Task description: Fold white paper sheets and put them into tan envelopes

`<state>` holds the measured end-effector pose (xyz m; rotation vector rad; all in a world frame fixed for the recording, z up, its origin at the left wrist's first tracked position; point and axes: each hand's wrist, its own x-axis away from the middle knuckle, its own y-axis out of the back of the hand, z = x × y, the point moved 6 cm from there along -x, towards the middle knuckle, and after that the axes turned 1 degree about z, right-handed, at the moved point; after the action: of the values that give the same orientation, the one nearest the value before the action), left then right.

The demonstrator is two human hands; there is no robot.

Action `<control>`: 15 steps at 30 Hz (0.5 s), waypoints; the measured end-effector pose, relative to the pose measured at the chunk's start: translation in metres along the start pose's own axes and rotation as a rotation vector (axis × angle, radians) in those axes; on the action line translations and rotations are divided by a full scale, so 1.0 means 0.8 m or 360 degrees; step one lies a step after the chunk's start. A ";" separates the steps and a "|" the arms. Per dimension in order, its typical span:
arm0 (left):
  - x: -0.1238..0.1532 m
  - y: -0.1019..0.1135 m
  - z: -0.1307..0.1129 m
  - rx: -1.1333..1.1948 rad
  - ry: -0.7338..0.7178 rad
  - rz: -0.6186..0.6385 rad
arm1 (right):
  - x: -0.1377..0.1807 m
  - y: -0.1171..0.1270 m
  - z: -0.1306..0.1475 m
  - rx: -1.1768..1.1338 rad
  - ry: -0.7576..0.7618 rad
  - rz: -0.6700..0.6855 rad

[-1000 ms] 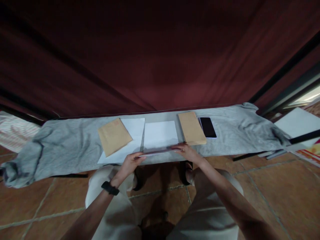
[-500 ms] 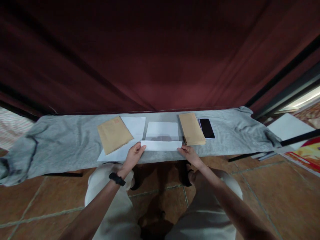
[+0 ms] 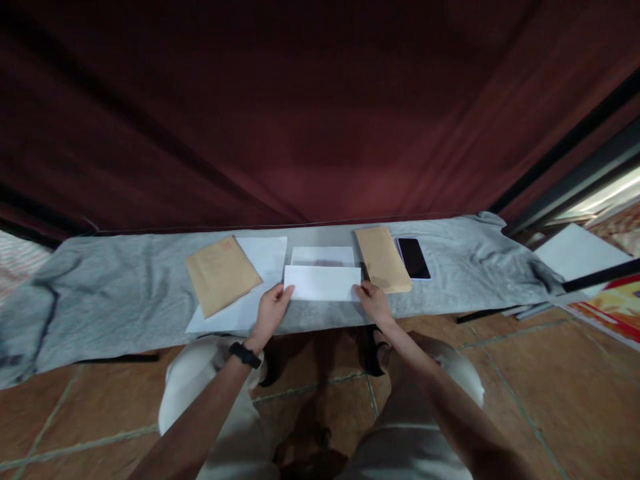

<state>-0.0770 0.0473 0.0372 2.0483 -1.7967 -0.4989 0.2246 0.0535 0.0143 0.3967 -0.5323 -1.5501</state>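
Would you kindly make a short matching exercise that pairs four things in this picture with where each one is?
1. oblong white paper
2. phone
3. brown envelope with a red mark
4. black wristband

A. worn on the left wrist
B. rightmost thing on the grey cloth
C. lying partly on a white sheet
D. held by the left hand and the right hand

Pairs: 1-D, 2-B, 3-C, 4-A

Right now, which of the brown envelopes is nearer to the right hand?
The right brown envelope, beside the phone: the right hand is by its near end. The left brown envelope lies partly on a white sheet.
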 end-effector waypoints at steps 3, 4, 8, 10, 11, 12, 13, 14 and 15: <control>-0.007 -0.002 -0.005 -0.0129 0.0011 -0.0117 | -0.005 -0.001 0.005 0.0190 0.0007 -0.0020; -0.010 -0.003 -0.005 -0.0178 0.0022 -0.0129 | -0.006 -0.002 0.007 0.0271 0.0010 -0.0020; -0.021 -0.006 -0.001 -0.0378 0.0083 -0.0127 | -0.007 -0.008 0.013 0.0592 -0.0037 0.0018; -0.026 -0.007 0.001 -0.0472 0.0127 -0.0111 | -0.008 -0.011 0.016 0.0732 -0.0088 0.0051; -0.028 -0.008 0.002 -0.0520 0.0150 -0.0099 | -0.008 -0.012 0.018 0.0790 -0.0111 0.0068; -0.029 -0.009 0.002 -0.0575 0.0172 -0.0085 | -0.009 -0.013 0.020 0.0839 -0.0129 0.0083; -0.031 -0.009 0.001 -0.0636 0.0193 -0.0075 | -0.010 -0.014 0.022 0.0877 -0.0140 0.0096; -0.033 -0.010 0.000 -0.0702 0.0209 -0.0065 | -0.011 -0.014 0.023 0.0906 -0.0149 0.0104; -0.035 -0.010 -0.002 -0.0768 0.0219 -0.0058 | -0.012 -0.014 0.025 0.0928 -0.0156 0.0107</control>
<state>-0.0732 0.0763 0.0351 1.7345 -1.3946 -0.7044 0.2043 0.0651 0.0239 0.7386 -1.0689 -1.3350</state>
